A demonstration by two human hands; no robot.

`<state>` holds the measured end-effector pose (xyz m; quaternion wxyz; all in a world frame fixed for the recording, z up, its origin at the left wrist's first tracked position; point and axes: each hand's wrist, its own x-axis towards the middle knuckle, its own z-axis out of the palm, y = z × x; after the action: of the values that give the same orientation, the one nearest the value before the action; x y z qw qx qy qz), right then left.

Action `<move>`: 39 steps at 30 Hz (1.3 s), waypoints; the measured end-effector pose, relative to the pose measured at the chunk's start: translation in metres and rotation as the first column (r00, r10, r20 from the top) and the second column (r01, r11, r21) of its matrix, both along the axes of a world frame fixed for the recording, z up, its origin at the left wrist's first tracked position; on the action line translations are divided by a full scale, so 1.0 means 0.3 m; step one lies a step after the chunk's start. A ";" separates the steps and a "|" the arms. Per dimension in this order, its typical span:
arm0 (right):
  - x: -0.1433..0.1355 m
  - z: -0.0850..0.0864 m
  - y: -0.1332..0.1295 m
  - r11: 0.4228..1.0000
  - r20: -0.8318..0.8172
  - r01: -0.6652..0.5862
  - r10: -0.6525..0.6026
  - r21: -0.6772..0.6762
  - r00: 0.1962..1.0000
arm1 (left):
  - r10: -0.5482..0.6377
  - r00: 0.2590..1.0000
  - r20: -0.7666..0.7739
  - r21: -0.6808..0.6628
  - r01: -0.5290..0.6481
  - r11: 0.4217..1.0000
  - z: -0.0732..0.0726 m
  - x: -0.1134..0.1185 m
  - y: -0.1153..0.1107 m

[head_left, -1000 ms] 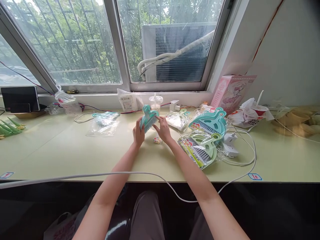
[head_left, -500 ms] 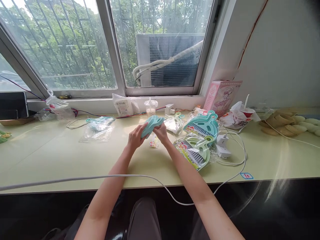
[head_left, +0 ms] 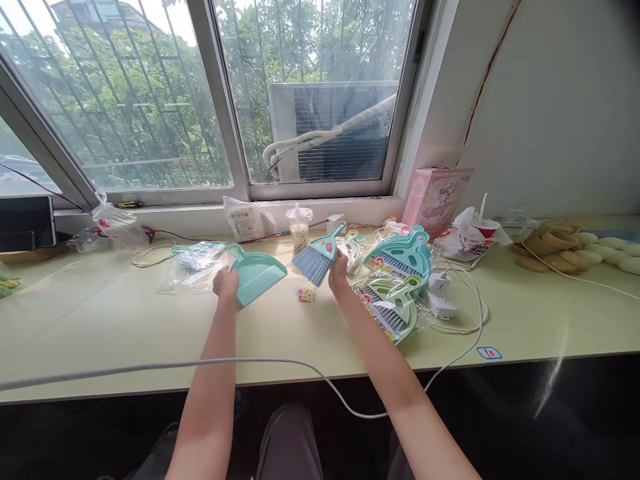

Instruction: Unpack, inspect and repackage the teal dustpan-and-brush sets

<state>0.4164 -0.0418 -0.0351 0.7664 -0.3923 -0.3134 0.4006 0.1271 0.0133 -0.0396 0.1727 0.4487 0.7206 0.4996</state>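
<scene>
The little set is apart now: the left hand (head_left: 226, 283) grips the teal dustpan (head_left: 257, 273) by its near edge, and the right hand (head_left: 339, 275) is closed around the small brush (head_left: 317, 256). The two pieces are held well apart above the counter (head_left: 125, 320), the dustpan on the left and the brush on the right. This looks like the step just after taking the two apart. A next move, if it is sweeping or setting them down, would call for a gentle tilt so the dustpan's flat lip meets the counter.

The dustpan is smooth, hard plastic, shaped like a shallow scoop with a loop handle pointing up toward the window. The brush has a thin teal handle and a fan of stiff bluish bristles pointing down and left.

A tiny bright wrapper (head_left: 307, 294) lies on the counter between the hands; it is too small to say what it is. To the right sit more packed sets (head_left: 397, 280) in crinkly clear bags, some teal and some pale green. A white cord (head_left: 280, 363) runs along the front of the counter. Empty clear bags (head_left: 193, 267) lie just beyond the left hand.
</scene>
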 end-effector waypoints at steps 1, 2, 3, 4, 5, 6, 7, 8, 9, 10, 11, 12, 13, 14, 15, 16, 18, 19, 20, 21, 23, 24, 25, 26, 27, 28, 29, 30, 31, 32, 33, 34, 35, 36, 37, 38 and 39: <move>-0.003 -0.001 -0.001 1.000 0.051 0.015 -0.015 -0.001 0.999 | 0.011 0.998 -0.056 0.096 -0.006 0.995 0.002 0.012 -0.009; -0.008 -0.001 -0.003 0.999 0.108 0.038 -0.037 -0.005 0.993 | -0.005 0.995 -0.100 0.212 0.026 0.977 0.009 0.035 -0.022; -0.015 0.001 -0.008 0.998 0.163 0.064 -0.061 -0.011 0.985 | -0.066 0.990 -0.124 0.323 0.103 0.941 0.019 0.068 -0.040; -0.026 0.004 -0.015 0.996 0.213 0.086 -0.081 -0.014 0.974 | -0.199 0.972 -0.125 0.388 0.232 0.892 0.030 0.110 -0.062; -0.039 0.008 -0.024 0.995 0.260 0.100 -0.094 -0.011 0.961 | -0.356 0.930 -0.095 0.427 0.361 0.829 0.041 0.157 -0.087; -0.054 0.011 -0.032 0.995 0.310 0.104 -0.099 0.001 0.946 | -0.531 0.847 -0.040 0.436 0.493 0.753 0.050 0.208 -0.114; -0.069 0.013 -0.041 0.995 0.368 0.096 -0.098 0.024 0.924 | -0.698 0.715 0.031 0.422 0.624 0.658 0.055 0.257 -0.141; -0.084 0.014 -0.048 0.995 0.435 0.080 -0.095 0.053 0.896 | -0.817 0.567 0.101 0.382 0.736 0.559 0.056 0.303 -0.165; -0.097 0.012 -0.054 0.995 0.502 0.055 -0.091 0.087 0.860 | -0.881 0.454 0.131 0.336 0.816 0.471 0.054 0.342 -0.186; -0.108 0.010 -0.057 0.993 0.561 0.020 -0.082 0.116 0.823 | -0.902 0.414 0.123 0.308 0.848 0.431 0.049 0.371 -0.200; -0.115 0.007 -0.059 0.990 0.605 -0.028 -0.060 0.135 0.794 | -0.903 0.416 0.105 0.290 0.856 0.428 0.043 0.390 -0.208; -0.118 0.004 -0.059 0.987 0.631 -0.082 -0.025 0.140 0.775 | -0.887 0.453 0.084 0.283 0.843 0.457 0.037 0.396 -0.208; -0.118 0.003 -0.059 0.983 0.641 -0.124 0.008 0.137 0.768 | -0.859 0.506 0.084 0.288 0.813 0.507 0.034 0.393 -0.202; -0.113 0.003 -0.059 0.981 0.641 -0.140 0.023 0.133 0.768 | -0.825 0.553 0.117 0.296 0.774 0.560 0.033 0.380 -0.191; -0.106 0.005 -0.058 0.984 0.639 -0.120 0.007 0.134 0.769 | -0.793 0.583 0.180 0.300 0.735 0.608 0.036 0.362 -0.177; -0.096 0.009 -0.057 0.988 0.642 -0.067 -0.040 0.140 0.766 | -0.765 0.589 0.262 0.295 0.705 0.645 0.040 0.340 -0.164; -0.068 0.020 -0.051 0.983 0.662 0.091 -0.177 0.162 0.729 | -0.726 0.545 0.420 0.258 0.695 0.671 0.050 0.297 -0.144; -0.052 0.023 -0.045 0.975 0.671 0.157 -0.222 0.157 0.708 | -0.713 0.516 0.474 0.222 0.714 0.664 0.053 0.283 -0.140; -0.035 0.024 -0.037 0.973 0.679 0.193 -0.227 0.127 0.698 | -0.707 0.497 0.504 0.169 0.745 0.645 0.052 0.275 -0.140; -0.017 0.020 -0.027 0.977 0.682 0.201 -0.196 0.074 0.704 | -0.706 0.499 0.503 0.103 0.776 0.622 0.048 0.274 -0.143; 0.015 0.002 -0.003 0.983 0.676 0.162 -0.062 -0.085 0.734 | -0.719 0.567 0.402 -0.027 0.792 0.609 0.031 0.293 -0.155; 0.028 -0.011 0.007 0.976 0.676 0.136 0.016 -0.172 0.737 | -0.729 0.612 0.307 -0.074 0.779 0.623 0.020 0.308 -0.161; 0.039 -0.025 0.016 0.960 0.688 0.123 0.090 -0.253 0.720 | -0.730 0.654 0.196 -0.095 0.754 0.650 0.010 0.325 -0.166; 0.046 -0.039 0.023 0.939 0.715 0.130 0.148 -0.319 0.683 | -0.711 0.698 0.084 -0.091 0.716 0.692 0.000 0.340 -0.168; 0.050 -0.051 0.027 0.917 0.753 0.158 0.191 -0.365 0.629 | -0.670 0.742 -0.017 -0.067 0.668 0.741 -0.006 0.350 -0.168; 0.052 -0.060 0.029 0.899 0.799 0.200 0.222 -0.389 0.559 | -0.612 0.784 -0.102 -0.031 0.612 0.790 -0.010 0.353 -0.164; 0.051 -0.066 0.028 0.886 0.843 0.242 0.244 -0.395 0.480 | -0.539 0.825 -0.169 0.015 0.549 0.836 -0.012 0.349 -0.157; 0.049 -0.070 0.026 0.880 0.877 0.273 0.262 -0.389 0.403 | -0.460 0.860 -0.219 0.065 0.484 0.873 -0.012 0.337 -0.147; 0.045 -0.072 0.024 0.880 0.899 0.285 0.278 -0.380 0.338 | -0.384 0.885 -0.264 0.110 0.423 0.899 -0.012 0.318 -0.135; 0.041 -0.072 0.020 0.885 0.910 0.277 0.293 -0.374 0.292 | -0.312 0.899 -0.307 0.138 0.367 0.920 -0.013 0.291 -0.121; 0.037 -0.073 0.017 0.892 0.914 0.253 0.309 -0.375 0.264 | -0.247 0.905 -0.346 0.148 0.312 0.938 -0.015 0.260 -0.107; 0.032 -0.073 0.015 0.898 0.913 0.220 0.328 -0.381 0.245 | -0.183 0.906 -0.381 0.135 0.251 0.959 -0.021 0.226 -0.093; 0.027 -0.075 0.013 0.901 0.910 0.184 0.349 -0.392 0.225 | -0.125 0.907 -0.402 0.103 0.180 0.978 -0.030 0.191 -0.079; 0.021 -0.077 0.012 0.903 0.907 0.149 0.371 -0.403 0.201 | -0.079 0.912 -0.402 0.062 0.113 0.992 -0.042 0.157 -0.066; 0.015 -0.079 0.011 0.902 0.903 0.119 0.393 -0.416 0.173 | -0.046 0.925 -0.377 0.018 0.057 0.998 -0.055 0.125 -0.054; 0.008 -0.081 0.009 0.897 0.898 0.096 0.415 -0.431 0.147 | -0.028 0.940 -0.341 -0.019 0.023 1.000 -0.068 0.098 -0.043; 0.001 -0.082 0.008 0.895 0.895 0.081 0.427 -0.438 0.130 | -0.019 0.951 -0.309 -0.043 0.005 0.999 -0.080 0.076 -0.033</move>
<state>0.4167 -0.0393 -0.0598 0.2283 -0.6573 -0.6930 0.1885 0.1499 0.0035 -0.0635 0.0700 0.5221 0.7463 0.4068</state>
